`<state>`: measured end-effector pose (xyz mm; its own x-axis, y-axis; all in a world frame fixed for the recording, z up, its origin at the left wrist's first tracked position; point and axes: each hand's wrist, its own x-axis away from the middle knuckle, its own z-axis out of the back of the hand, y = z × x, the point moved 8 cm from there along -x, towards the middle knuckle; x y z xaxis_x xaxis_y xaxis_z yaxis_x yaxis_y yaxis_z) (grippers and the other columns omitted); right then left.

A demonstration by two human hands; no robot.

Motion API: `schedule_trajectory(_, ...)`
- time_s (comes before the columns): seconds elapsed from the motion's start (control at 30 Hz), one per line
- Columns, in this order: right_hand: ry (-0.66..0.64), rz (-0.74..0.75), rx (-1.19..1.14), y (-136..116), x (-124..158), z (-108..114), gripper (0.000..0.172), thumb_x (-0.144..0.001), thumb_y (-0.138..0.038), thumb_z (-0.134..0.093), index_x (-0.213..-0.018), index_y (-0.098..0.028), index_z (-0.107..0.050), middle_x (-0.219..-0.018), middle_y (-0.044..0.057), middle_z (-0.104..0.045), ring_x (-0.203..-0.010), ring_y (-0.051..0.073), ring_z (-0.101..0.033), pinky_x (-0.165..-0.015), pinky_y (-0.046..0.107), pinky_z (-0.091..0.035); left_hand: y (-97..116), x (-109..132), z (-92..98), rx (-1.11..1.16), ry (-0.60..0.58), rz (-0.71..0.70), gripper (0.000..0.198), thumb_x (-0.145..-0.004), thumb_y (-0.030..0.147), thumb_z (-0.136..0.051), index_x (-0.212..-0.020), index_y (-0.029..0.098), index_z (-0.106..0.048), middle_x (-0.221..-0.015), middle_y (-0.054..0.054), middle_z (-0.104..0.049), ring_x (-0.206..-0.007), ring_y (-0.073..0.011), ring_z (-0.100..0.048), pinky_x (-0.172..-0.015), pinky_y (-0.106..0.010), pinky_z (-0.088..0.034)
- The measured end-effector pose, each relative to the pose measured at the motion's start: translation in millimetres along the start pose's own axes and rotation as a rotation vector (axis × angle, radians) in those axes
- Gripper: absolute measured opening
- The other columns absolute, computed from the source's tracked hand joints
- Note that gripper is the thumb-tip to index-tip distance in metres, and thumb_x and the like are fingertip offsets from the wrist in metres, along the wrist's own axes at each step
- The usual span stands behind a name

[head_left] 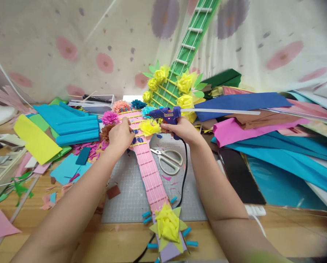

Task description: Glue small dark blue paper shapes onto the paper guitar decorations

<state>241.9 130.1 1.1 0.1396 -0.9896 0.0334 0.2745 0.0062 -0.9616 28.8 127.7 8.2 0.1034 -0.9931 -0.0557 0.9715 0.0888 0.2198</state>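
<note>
A pink paper guitar point(149, 171) lies with its neck toward me, with white strings, yellow bars and crepe paper flowers around its body. My right hand point(187, 129) grips a purple hot glue gun point(169, 116), a long white glue stick point(220, 110) jutting from its back. The nozzle points left, over the turquoise flower point(147, 110) and close to a yellow flower point(149, 128). At the body's left side my left hand point(122, 135) is closed, fingers curled down beside the brown flower point(106, 132). Whatever those fingers pinch is hidden. Magenta point(110, 117) and coral flowers point(120, 106) sit above it.
Scissors point(170, 160) lie on the grey cutting mat point(125, 197), right of the neck. Behind, a green paper guitar point(191, 47) leans against the curtain. Folded crepe paper point(76, 124) is piled left, more sheets right, beside a black phone-like slab point(241, 177). A black cord point(185, 171) trails from the glue gun.
</note>
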Motion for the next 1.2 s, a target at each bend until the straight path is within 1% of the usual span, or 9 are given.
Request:
schedule_trajectory(0.17, 0.019, 0.003, -0.015, 8, -7, -6, 0.014, -0.074, -0.026, -0.068, -0.079, -0.016, -0.059, -0.063, 0.000, -0.061, -0.049, 0.008, -0.051, -0.042, 0.019, -0.039, -14, -2, 7.4, 0.143, 0.102, 0.053, 0.033, -0.075, 0.017, -0.058, -0.106, 0.023, -0.049, -0.094, -0.004, -0.073, -0.094, -0.0271, -0.069, -0.081, -0.038, -0.050)
schedule_trajectory(0.3, 0.025, -0.001, -0.020, 16, -12, -12, 0.016, -0.073, -0.026, -0.068, -0.082, -0.016, -0.060, -0.060, 0.000, -0.061, -0.047, 0.008, -0.052, -0.042, 0.020, -0.040, -32, -6, 6.9, 0.398, 0.207, 0.028, 0.037, -0.066, 0.013, -0.064, -0.097, 0.023, -0.045, -0.086, -0.001, -0.071, -0.087, -0.0229, -0.069, -0.079, -0.035, -0.051)
schedule_trajectory(0.43, 0.028, -0.008, -0.012, 20, -14, -20, 0.015, -0.074, -0.026, -0.068, -0.082, -0.016, -0.060, -0.058, -0.001, -0.060, -0.042, 0.007, -0.048, -0.039, 0.020, -0.038, -49, -9, -2.7, 0.735, 0.216, 0.074, 0.041, -0.060, 0.011, -0.068, -0.087, 0.024, -0.041, -0.074, 0.004, -0.067, -0.072, -0.0182, -0.068, -0.069, -0.031, -0.052)
schedule_trajectory(0.57, 0.022, 0.016, -0.026, 18, -15, -27, 0.014, -0.075, -0.024, -0.068, -0.080, -0.016, -0.059, -0.060, 0.000, -0.061, -0.045, 0.008, -0.050, -0.041, 0.020, -0.040, -53, -10, -9.7, 0.968, 0.185, 0.115, 0.045, -0.056, 0.010, -0.070, -0.085, 0.024, -0.039, -0.067, 0.007, -0.063, -0.059, -0.0145, -0.064, -0.055, -0.025, -0.050)
schedule_trajectory(0.77, -0.025, -0.009, 0.019, 12, -8, -35, 0.014, -0.076, -0.025, -0.068, -0.082, -0.016, -0.058, -0.061, -0.001, -0.060, -0.045, 0.008, -0.049, -0.041, 0.021, -0.039, -50, -2, -4.7, 1.076, 0.195, 0.083, 0.046, -0.055, 0.007, -0.068, -0.087, 0.023, -0.040, -0.077, 0.003, -0.067, -0.063, -0.0130, -0.066, -0.056, -0.023, -0.050)
schedule_trajectory(0.87, -0.102, -0.014, 0.089, 6, -1, -39, 0.021, -0.075, -0.033, -0.071, -0.081, -0.016, -0.061, -0.057, -0.002, -0.057, -0.044, 0.007, -0.045, -0.041, 0.021, -0.038, -51, 12, -1.7, 1.107, 0.203, 0.104, 0.047, -0.056, 0.010, -0.070, -0.089, 0.023, -0.039, -0.079, 0.002, -0.067, -0.069, -0.0144, -0.068, -0.061, -0.024, -0.052)
schedule_trajectory(0.97, -0.189, 0.063, 0.150, -2, 5, -46, 0.030, -0.073, -0.041, -0.072, -0.088, -0.015, -0.068, -0.057, -0.002, -0.056, -0.047, 0.008, -0.046, -0.046, 0.022, -0.040, -54, 29, 3.1, 1.125, 0.254, 0.131, 0.049, -0.057, 0.010, -0.073, -0.089, 0.023, -0.038, -0.073, 0.004, -0.066, -0.073, -0.0153, -0.070, -0.066, -0.026, -0.054)
schedule_trajectory(1.07, -0.247, 0.158, 0.167, -9, 10, -54, 0.037, -0.074, -0.043, -0.071, -0.098, -0.015, -0.071, -0.068, 0.001, -0.063, -0.061, 0.012, -0.056, -0.058, 0.024, -0.047, -61, 44, 2.3, 1.123, 0.279, 0.190, 0.050, -0.058, 0.009, -0.073, -0.089, 0.024, -0.037, -0.068, 0.006, -0.065, -0.071, -0.0150, -0.070, -0.066, -0.026, -0.054)
schedule_trajectory(1.2, -0.238, 0.217, 0.158, -14, 12, -58, 0.040, -0.073, -0.044, -0.072, -0.102, -0.016, -0.072, -0.091, 0.006, -0.071, -0.087, 0.019, -0.064, -0.075, 0.030, -0.052, -71, 53, -3.4, 1.137, 0.287, 0.272, 0.048, -0.059, 0.009, -0.071, -0.089, 0.024, -0.037, -0.067, 0.006, -0.065, -0.061, -0.0137, -0.068, -0.058, -0.024, -0.053)
